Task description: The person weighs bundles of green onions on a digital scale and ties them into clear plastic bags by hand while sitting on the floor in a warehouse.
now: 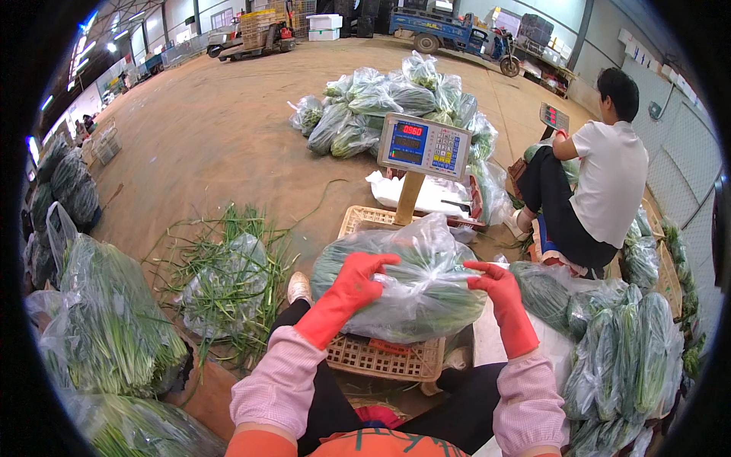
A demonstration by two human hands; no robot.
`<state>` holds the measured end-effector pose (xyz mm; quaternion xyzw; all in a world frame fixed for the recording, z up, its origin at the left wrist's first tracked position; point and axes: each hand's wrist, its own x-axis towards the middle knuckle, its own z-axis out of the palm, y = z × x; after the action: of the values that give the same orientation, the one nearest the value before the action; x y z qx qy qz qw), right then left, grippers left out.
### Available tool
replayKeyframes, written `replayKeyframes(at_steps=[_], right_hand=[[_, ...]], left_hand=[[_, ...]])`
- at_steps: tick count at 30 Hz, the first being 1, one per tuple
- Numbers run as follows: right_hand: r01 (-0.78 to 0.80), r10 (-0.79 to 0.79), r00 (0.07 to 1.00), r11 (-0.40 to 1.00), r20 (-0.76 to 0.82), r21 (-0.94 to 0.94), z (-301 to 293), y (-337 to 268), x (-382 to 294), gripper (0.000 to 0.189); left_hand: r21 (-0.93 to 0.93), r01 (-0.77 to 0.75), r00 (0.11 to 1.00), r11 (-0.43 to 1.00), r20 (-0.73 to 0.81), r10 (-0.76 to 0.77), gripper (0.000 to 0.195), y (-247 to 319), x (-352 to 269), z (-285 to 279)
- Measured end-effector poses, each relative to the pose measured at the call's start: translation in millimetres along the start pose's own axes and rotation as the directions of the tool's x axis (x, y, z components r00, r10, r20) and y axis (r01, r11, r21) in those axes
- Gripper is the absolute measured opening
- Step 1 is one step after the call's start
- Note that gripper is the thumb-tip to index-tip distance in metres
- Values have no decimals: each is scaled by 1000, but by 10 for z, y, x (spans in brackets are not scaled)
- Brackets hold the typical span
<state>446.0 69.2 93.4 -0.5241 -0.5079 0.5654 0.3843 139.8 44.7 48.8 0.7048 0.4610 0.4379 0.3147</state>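
A clear plastic bag of long green leafy stalks (411,311) lies before me, its film gathered into a knot at the middle. My left hand (361,280), in a red rubber glove, holds the bag's film left of the knot. On the other side, my right hand (498,281), gloved alike, pinches film with thumb and forefinger. Beneath the bag are a weighing scale, mostly hidden, and a beige plastic crate (388,365). The scale's lit display (425,147) stands on a post behind the bag.
Loose green stalks (228,285) litter the floor at left. Large bags of stalks (114,314) stand beyond them. Filled bags (622,354) are stacked at right, and more form a heap (388,97) ahead. A seated person (608,171) works at another scale. A blue cargo tricycle (445,34) is parked behind.
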Motion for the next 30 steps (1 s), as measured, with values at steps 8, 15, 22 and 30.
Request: replayKeyframes(at_steps=[8,15,22,30], right_hand=[[-118,-157,966,446,207,887,543,-205,141,42],[-136,-42,988,236,149,962,403,133,328,42],[-113,-148,975,315,166,942,629,-106,290,40],[-191,125,934,967,336,171,824,-196,-432,42]], left_hand=[[-833,265,964,485,225,-141,51,683,-48,-46],[-611,448,891,653,250,-379,39,468,-116,-236],[-972,231,960,50,236,152,63,590,265,58],[-965,-124,779,-233,51,-625,74,-756,795,-78]])
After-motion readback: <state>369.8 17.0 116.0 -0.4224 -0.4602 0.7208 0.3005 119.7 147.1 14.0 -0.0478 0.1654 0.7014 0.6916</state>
